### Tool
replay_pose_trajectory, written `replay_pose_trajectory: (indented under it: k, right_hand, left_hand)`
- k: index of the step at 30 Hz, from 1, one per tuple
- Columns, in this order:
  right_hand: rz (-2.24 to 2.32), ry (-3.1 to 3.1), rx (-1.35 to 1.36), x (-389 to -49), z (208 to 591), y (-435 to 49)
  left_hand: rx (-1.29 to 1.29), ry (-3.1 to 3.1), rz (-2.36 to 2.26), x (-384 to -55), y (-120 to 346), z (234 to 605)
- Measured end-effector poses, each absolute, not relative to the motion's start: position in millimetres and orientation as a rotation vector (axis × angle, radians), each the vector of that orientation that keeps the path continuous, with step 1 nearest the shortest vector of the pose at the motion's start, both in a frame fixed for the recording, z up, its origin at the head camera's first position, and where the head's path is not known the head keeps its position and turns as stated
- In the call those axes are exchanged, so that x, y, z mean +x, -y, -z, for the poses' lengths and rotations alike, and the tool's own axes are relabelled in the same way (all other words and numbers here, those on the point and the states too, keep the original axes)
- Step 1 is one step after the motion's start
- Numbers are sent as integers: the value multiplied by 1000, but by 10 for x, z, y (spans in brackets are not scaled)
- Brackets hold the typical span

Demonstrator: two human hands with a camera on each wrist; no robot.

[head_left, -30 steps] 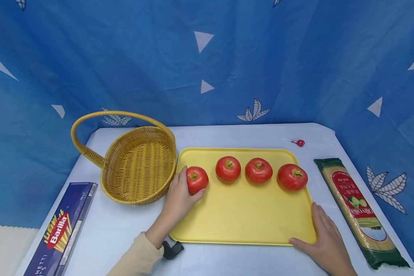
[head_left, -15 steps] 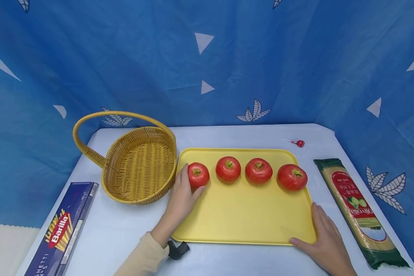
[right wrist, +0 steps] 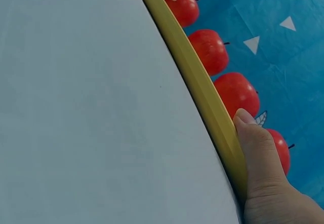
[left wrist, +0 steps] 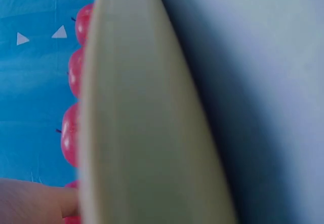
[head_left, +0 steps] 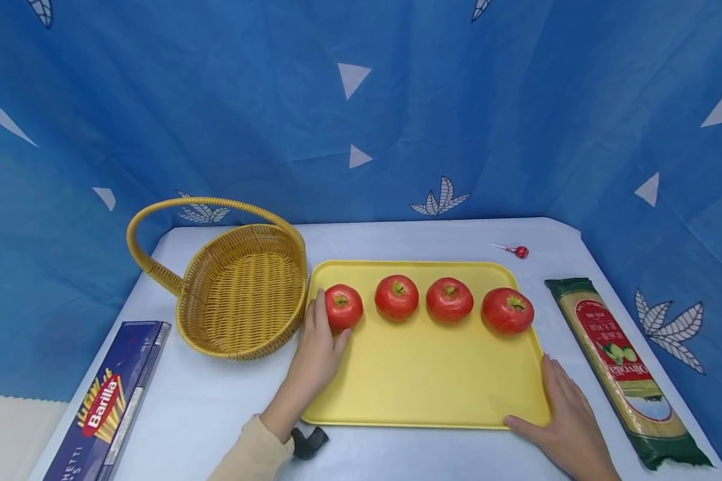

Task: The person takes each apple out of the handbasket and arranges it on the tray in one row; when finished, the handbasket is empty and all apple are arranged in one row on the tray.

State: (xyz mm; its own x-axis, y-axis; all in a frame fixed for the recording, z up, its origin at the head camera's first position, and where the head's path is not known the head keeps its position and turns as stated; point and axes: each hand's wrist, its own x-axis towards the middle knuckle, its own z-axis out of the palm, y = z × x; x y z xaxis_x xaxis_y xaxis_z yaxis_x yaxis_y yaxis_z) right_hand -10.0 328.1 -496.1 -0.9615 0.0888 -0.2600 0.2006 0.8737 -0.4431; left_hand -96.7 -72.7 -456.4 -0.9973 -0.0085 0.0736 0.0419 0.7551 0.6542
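Note:
Against the left side of the leftmost red apple (head_left: pixel 343 307) lie the fingers of my left hand (head_left: pixel 315 351), with the thumb at its near side. That apple sits on the yellow tray (head_left: pixel 421 394). In the left wrist view, the thumb (left wrist: pixel 40 203) partly covers it behind the tray rim. Three more apples, a second apple (head_left: pixel 396 297), a third apple (head_left: pixel 449 300) and a fourth apple (head_left: pixel 508 311), stand to its right in a row. My right hand (head_left: pixel 574 421) holds the tray's near right corner. Its thumb (right wrist: pixel 258 153) rests on the rim; the fingertips are hidden in the right wrist view.
Left of the tray stands a wicker basket (head_left: pixel 249 304) with a raised handle. A blue Barilla spaghetti box (head_left: pixel 105 407) lies at the left edge. A pasta packet (head_left: pixel 626 371) lies at the right, and a red lollipop (head_left: pixel 520 252) behind the tray.
The left hand and the leftmost apple have shifted slightly away from me, into line with the others. The left thumb has since drawn back a little. My right hand stays put.

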Motion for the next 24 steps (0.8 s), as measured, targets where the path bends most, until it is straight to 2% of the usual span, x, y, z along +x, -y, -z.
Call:
replay_pose_trajectory:
  k: [17, 24]
  right_hand:
    - [699, -2823, 212, -120, 4965, -3278]
    - [649, -2777, 204, -140, 4885, -3282]
  left_hand:
    - [-44, 2904, 1106, -987, 749, 4542]
    - [-45, 2950, 1107, -843, 760, 4432]
